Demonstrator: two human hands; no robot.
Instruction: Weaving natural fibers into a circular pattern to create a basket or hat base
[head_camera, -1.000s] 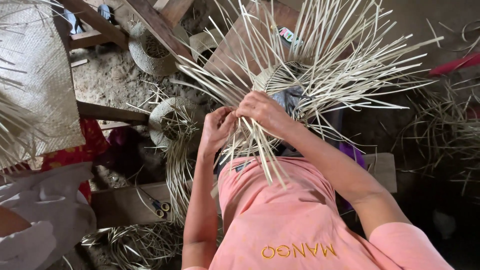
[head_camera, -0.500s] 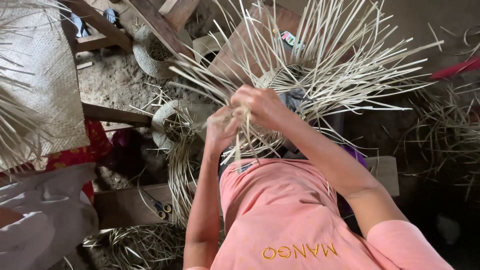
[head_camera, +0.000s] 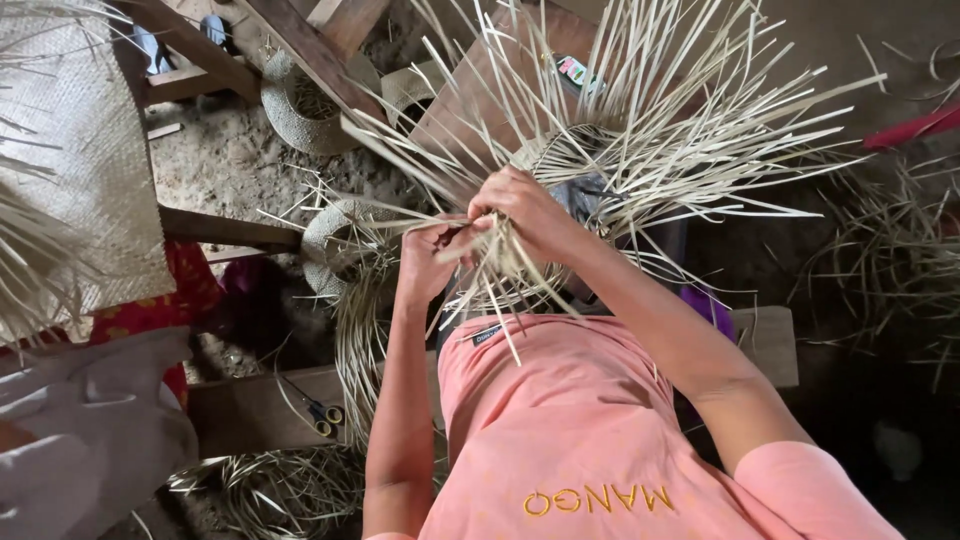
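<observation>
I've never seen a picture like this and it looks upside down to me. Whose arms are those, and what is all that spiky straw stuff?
The picture comes from a camera worn on a person's head, looking down, so you see their own arms and pink shirt from above. There is no machine, just two bare hands. The left hand pinches some pale flat straw strips, and the right hand grips the bundle where the strips cross. The strips fan out like spikes from a half-woven straw piece. Below is a sandy floor with wooden beams. Small round woven baskets sit there, a flat woven mat lies at the left, and a pair of scissors rests on a wooden board. Loose straw is heaped near the bottom.
</observation>
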